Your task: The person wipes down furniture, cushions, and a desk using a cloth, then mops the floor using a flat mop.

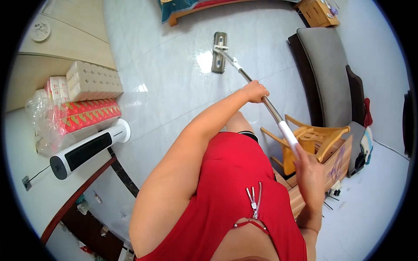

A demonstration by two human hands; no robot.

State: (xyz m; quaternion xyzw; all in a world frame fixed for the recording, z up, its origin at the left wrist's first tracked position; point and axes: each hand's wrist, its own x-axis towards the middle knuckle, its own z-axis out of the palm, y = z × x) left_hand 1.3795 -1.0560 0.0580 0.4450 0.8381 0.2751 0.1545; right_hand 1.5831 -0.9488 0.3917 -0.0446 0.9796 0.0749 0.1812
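Observation:
A flat mop lies with its grey head (pixel 219 52) on the shiny tiled floor (pixel 170 65). Its metal pole (pixel 273 108) slants down towards the lower right and ends in a white handle (pixel 288 136). My left hand (pixel 256 91) is wrapped round the pole around its middle, with the arm stretched across in front of the red top. Lower and to the right, my right hand (pixel 310 169) is closed on the upper end of the white handle.
Right of the pole stand a yellow wooden chair (pixel 311 137) and a grey padded seat (pixel 324 74). On the left are a white tower appliance (pixel 87 150) and wrapped paper packs (pixel 89 115). A bed edge (pixel 173 19) shows at the top.

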